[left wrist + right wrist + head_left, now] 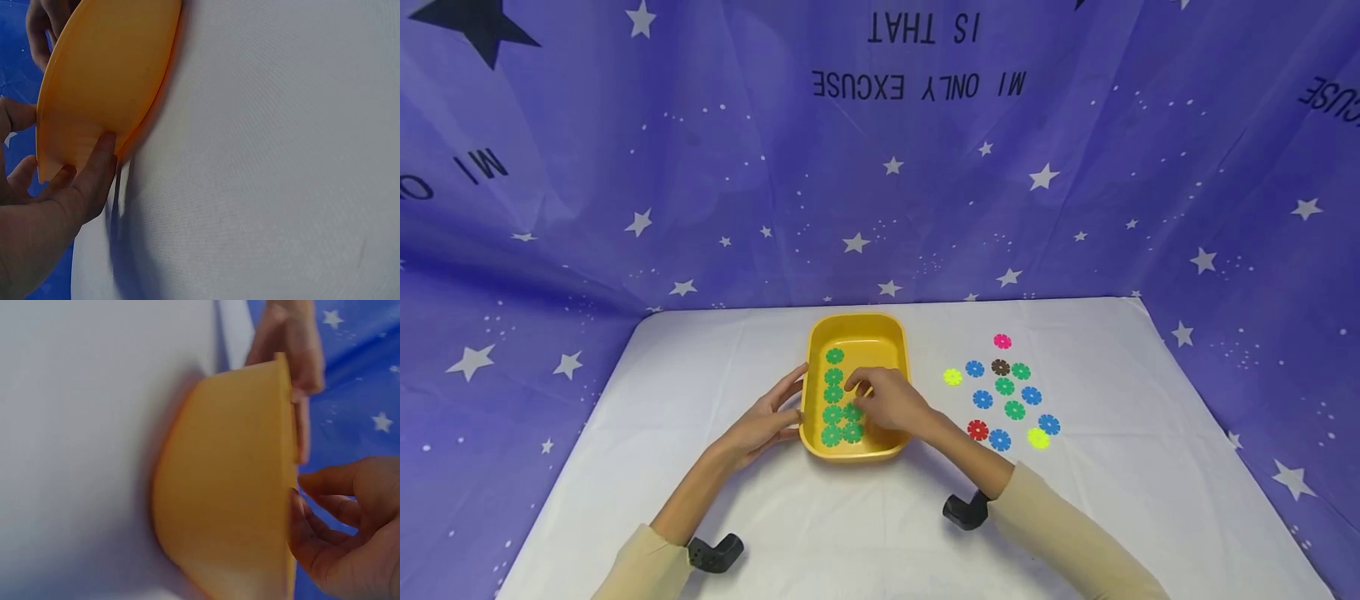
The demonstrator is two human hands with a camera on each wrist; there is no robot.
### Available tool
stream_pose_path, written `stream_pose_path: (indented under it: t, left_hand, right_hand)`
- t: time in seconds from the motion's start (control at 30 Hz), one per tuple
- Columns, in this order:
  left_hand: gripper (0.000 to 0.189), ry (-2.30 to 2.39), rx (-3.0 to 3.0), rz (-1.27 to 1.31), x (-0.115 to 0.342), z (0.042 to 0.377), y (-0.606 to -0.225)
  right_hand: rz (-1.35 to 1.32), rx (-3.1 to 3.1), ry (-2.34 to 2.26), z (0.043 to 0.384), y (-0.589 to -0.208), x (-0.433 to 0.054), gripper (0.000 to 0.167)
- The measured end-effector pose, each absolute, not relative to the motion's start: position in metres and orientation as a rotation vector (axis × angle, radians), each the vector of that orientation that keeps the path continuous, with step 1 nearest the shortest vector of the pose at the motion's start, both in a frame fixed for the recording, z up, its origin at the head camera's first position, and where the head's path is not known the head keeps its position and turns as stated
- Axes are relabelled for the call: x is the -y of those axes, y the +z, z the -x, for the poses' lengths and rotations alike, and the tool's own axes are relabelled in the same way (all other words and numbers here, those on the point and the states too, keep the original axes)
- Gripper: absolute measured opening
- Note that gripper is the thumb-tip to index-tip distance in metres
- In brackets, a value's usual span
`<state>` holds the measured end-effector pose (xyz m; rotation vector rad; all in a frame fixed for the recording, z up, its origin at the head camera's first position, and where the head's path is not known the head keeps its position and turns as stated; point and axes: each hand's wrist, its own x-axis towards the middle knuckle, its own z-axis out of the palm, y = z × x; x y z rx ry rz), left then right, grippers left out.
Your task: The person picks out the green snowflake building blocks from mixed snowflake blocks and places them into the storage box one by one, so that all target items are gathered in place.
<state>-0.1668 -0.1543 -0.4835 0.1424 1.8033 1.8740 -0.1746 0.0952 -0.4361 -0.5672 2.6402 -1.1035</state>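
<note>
While the left hand (pixel 760 427) rests with its fingers spread wide against the outer left wall of the yellow tray (pixel 859 327), the right hand (pixel 891 400) is bent over the tray's interior, its thumb and forefinger close together; whether a disc is pinched between them cannot be told. Inside, green notched discs (pixel 833 393) lie flat: five run in a column along the left side from near to far, and two more sit just right of that column's near end. On the white cloth (pixel 715 367) to the right of the tray, loose discs lie scattered: five blue (pixel 982 399), three green (pixel 1015 410), two yellow (pixel 1038 438), one pink (pixel 1002 342) at the far edge, one brown (pixel 1001 367) and one red (pixel 977 430)
</note>
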Motion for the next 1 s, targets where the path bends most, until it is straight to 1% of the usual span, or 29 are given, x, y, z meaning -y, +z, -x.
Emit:
stream_pose_path:
  t: [0.2,0.47,0.73,1.0]
  left_hand:
    - [0.091,1.886,-1.791,-0.146,0.155,0.165,-0.485]
    - [0.09,1.879,-1.799,-0.155,0.155,0.166,-0.484]
    - [0.089,1.867,-1.802,-0.153,0.155,0.166,-0.482]
    - [0.089,1.874,-1.797,-0.146,0.155,0.167,-0.483]
  right_hand:
    - [0.534,-2.674,-1.246,0.165,-0.416,-0.136,0.017]
    - [0.44,-2.79,-1.343,0.156,-0.417,-0.213,0.015]
    - [0.338,-2.819,-1.404,0.146,-0.438,-0.276,0.019]
    - [0.116,-2.79,-1.388,0.143,-0.468,-0.307,0.025]
